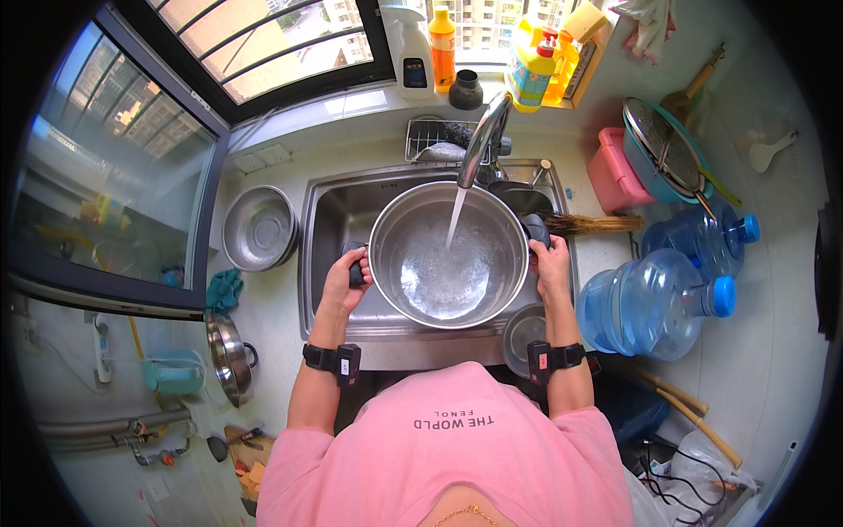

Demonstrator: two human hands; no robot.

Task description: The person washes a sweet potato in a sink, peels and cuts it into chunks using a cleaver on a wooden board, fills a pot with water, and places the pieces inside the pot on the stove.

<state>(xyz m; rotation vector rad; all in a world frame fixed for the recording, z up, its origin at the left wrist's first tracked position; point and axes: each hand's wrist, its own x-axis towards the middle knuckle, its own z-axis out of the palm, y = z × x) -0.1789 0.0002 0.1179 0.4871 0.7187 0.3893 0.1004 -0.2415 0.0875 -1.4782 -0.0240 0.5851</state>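
A large metal pot (388, 290) sits over the stainless steel sink (329, 217), with water in it. From the curved chrome faucet (486, 138) a stream of water (456, 217) runs into the pot's middle and stirs the surface. My left hand (344, 280) grips the black handle on the pot's left side. On the opposite side, my right hand (552, 263) has hold of the other black handle (535, 229). Whether the pot rests on the sink bottom or is held up, I cannot tell.
Metal colanders (260, 227) stand left of the sink; a steel basin (227, 359) is nearer me. A straw brush (586, 224) and large blue water bottles (642, 306) lie right. A bowl (523, 336) is by my right forearm. Cleaning bottles (530, 72) line the sill. An opened window (118, 165) juts in left.
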